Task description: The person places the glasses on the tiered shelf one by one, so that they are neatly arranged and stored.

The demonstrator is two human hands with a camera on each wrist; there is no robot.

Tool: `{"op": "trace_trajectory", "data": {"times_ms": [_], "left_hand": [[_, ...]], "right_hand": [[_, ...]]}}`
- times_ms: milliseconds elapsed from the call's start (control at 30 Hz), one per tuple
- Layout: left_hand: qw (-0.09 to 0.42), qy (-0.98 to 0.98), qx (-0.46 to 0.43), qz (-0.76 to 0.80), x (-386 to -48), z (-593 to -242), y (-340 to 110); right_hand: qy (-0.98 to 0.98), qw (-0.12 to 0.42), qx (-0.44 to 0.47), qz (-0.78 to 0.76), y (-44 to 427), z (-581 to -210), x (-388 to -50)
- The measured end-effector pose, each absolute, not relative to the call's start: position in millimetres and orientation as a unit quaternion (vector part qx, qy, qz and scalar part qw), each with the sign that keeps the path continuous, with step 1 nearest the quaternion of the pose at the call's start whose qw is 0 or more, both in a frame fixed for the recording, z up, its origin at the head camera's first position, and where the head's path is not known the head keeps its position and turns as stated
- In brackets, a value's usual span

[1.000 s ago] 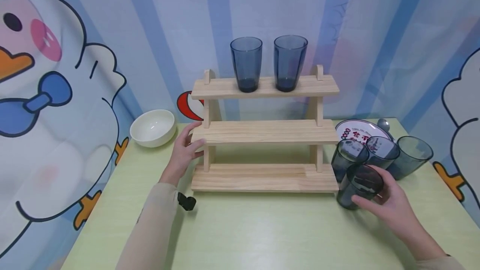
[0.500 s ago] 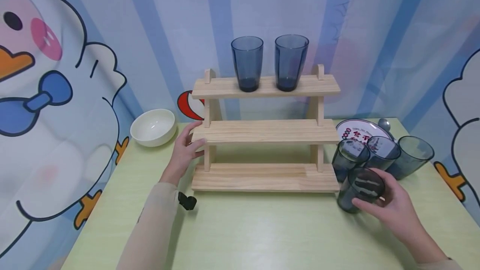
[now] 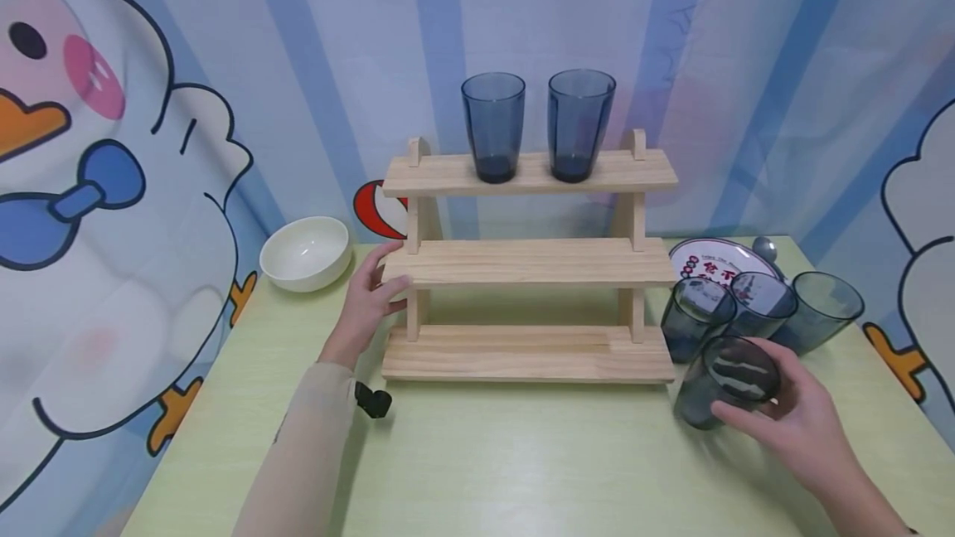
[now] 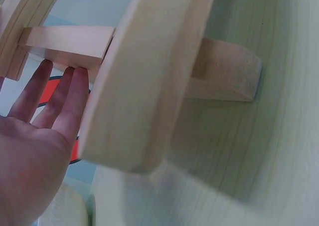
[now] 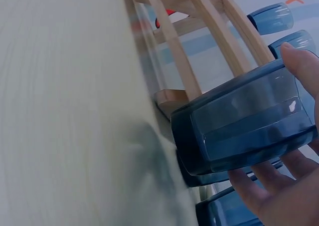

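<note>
Standing beyond and between the hands, a three-tier wooden shelf is carrying two blue glasses on its top tier: a first glass towards the left hand's side and a second glass towards the right hand's side. Judging by this, the shelving of glasses is seeming only about a third along, with two up and four waiting off the shelf.

Of those four, one is sitting in the right hand, which is gripping it with the thumb on the near side and the fingers wrapping beneath and behind. This held glass is tilting, its mouth leaning towards the palm, and its base is appearing to hang just off the bench, beside the shelf's end. The other three, a near glass, a middle glass and an outer glass, are clustering just beyond the right hand. Behind them a printed plate and a spoon are lying farther from it.

Opposite, the left hand is holding nothing in its grasp; its extended fingers are touching the shelf's upright. A white bowl is resting beyond that hand, outward from the shelf.
</note>
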State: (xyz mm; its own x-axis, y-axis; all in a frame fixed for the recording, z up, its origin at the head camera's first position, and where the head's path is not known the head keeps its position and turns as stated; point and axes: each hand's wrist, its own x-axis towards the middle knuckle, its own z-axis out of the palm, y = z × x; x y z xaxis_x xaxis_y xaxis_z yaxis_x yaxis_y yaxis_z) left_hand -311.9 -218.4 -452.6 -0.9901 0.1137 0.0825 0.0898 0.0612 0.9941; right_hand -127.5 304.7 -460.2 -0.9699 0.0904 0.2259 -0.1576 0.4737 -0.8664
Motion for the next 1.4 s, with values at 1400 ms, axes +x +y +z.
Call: {"op": "trace_trajectory", "data": {"times_ms": [1400], "left_hand": [[0.009,0.733,0.065,0.677,-311.8,-452.5,-218.0]], "right_hand": [[-0.738,0.110,0.154,0.647,214.7,-379.2,-187.9]]}}
